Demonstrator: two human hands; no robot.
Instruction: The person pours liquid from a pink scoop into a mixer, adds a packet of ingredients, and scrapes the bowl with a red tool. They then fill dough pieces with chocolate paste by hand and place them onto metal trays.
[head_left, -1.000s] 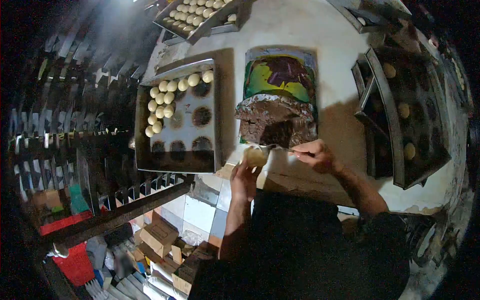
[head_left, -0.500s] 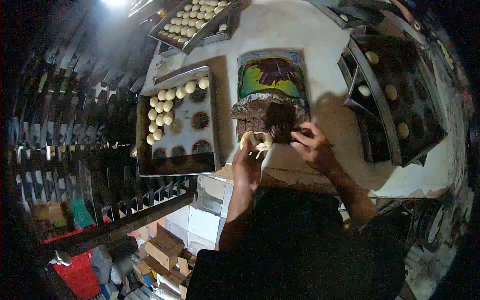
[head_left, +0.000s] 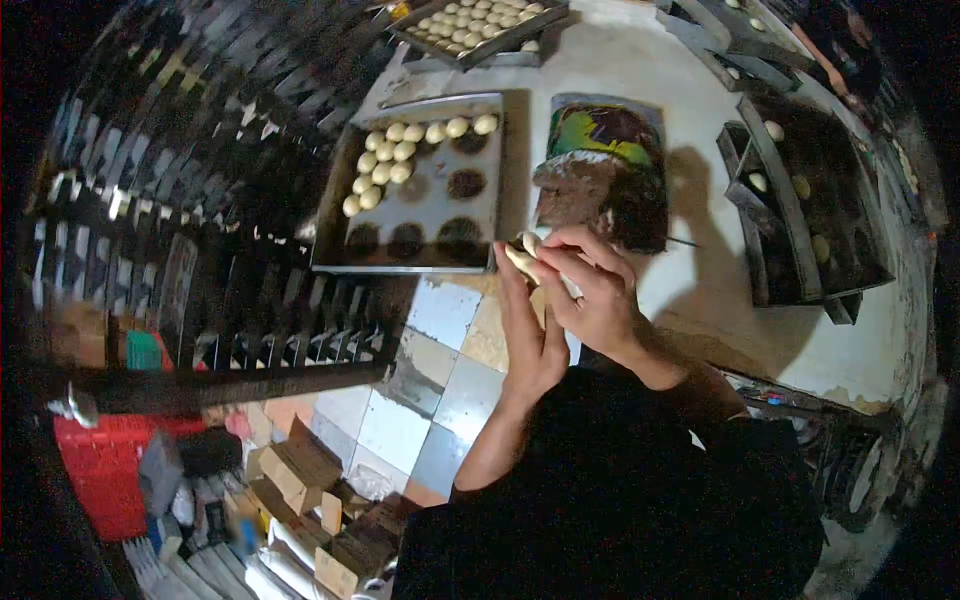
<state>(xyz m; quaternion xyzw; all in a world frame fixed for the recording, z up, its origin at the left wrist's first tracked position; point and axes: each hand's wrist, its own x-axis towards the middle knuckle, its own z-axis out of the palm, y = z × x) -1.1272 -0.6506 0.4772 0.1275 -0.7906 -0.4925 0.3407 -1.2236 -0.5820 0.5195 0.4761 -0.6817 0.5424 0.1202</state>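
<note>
A small piece of pale dough (head_left: 522, 260) is held between my two hands, just in front of the table edge. My left hand (head_left: 530, 335) cups it from below and the left. Thumb and fingers of my right hand (head_left: 598, 292) pinch its upper rim from the right. Whatever is inside the dough cannot be made out. Beyond my hands lies a block of brown filling (head_left: 578, 190) in an opened green and yellow plastic wrapper (head_left: 590, 130). A thin dark stick (head_left: 683, 242) pokes out at the right of the filling.
To the left, a metal baking tray (head_left: 498, 190) carries several round dough balls (head_left: 383, 152). Another tray (head_left: 465, 58) full of balls stands at the back. Stacked dark trays (head_left: 790, 220) occupy the right side. Cardboard boxes (head_left: 300, 470) and a red crate (head_left: 105, 480) sit below left.
My right hand has left the filling and come to the dough, now pinching it. The dough, spread with a hollow before, is now gathered. The view has shifted.
</note>
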